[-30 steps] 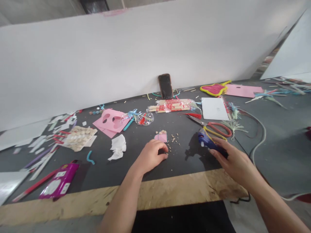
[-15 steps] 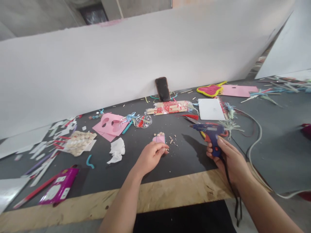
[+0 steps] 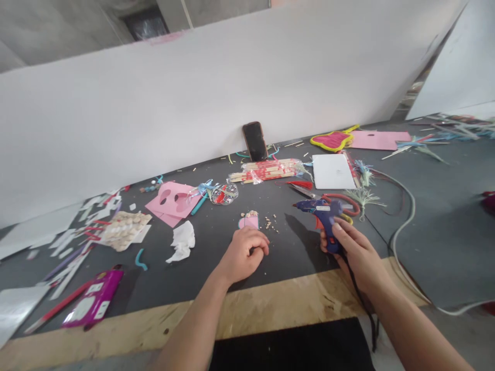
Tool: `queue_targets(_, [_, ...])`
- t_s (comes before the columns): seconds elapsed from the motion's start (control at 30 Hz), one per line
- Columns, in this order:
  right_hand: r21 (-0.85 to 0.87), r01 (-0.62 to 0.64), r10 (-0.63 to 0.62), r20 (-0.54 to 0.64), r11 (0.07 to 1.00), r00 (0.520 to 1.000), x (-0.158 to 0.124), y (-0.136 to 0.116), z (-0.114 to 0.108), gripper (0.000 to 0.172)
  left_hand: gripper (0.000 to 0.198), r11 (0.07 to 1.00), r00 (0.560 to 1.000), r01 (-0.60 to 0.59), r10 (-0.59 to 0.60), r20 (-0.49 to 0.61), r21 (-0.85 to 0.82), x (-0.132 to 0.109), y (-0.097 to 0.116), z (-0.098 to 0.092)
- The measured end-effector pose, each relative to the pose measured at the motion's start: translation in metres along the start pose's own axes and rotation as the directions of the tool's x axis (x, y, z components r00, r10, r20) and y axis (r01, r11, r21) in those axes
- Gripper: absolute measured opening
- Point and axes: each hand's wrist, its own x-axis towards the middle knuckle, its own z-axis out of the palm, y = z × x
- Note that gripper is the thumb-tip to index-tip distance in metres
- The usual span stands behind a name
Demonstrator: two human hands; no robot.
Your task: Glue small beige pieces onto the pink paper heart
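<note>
In my right hand [image 3: 358,252] is a blue hot glue gun [image 3: 328,219], held by its handle with the nozzle pointing left over the table. My left hand [image 3: 245,253] rests low over the dark tabletop with curled fingers; anything between them is hidden. Just beyond its knuckles lies a small pink heart-shaped piece [image 3: 249,222] with a dark edge, its far end covered with tiny pale beads. More loose beads [image 3: 269,223] are scattered to the right of it.
Scissors [image 3: 342,203] lie behind the glue gun, and a white cable [image 3: 413,198] curves along the right. A phone [image 3: 255,140] leans against the white panel behind wrapped sticks [image 3: 266,171]. Pink cut-out card [image 3: 174,202], crumpled tissue [image 3: 182,241] and a purple packet [image 3: 95,299] lie left.
The glue gun has moved slightly left and swung lower with my right hand. My left hand has drawn its fingers in from a pinch near the beads, showing more of the pink piece.
</note>
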Motion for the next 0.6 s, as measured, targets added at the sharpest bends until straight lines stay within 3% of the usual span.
queue_targets(0.33, [-0.054,0.021,-0.02,0.014,0.998,1.0,-0.0017,-0.002,0.0019,0.04,0.038,1.0,0.999,0.009,-0.009,-0.034,-0.009,0.0034,-0.0029,0.0029])
queue_targets(0.53, [-0.08,0.035,-0.033,0.028,0.996,0.999,-0.0025,-0.0021,0.002,0.039,0.013,1.0,0.996,0.012,-0.011,-0.093,0.018,0.0035,-0.0049,0.0061])
queue_targets(0.6, [-0.092,0.048,-0.045,0.036,0.995,0.998,-0.0028,-0.0019,0.0019,0.038,0.014,1.0,0.995,0.002,0.0,-0.102,0.019,0.0028,-0.0047,0.0078])
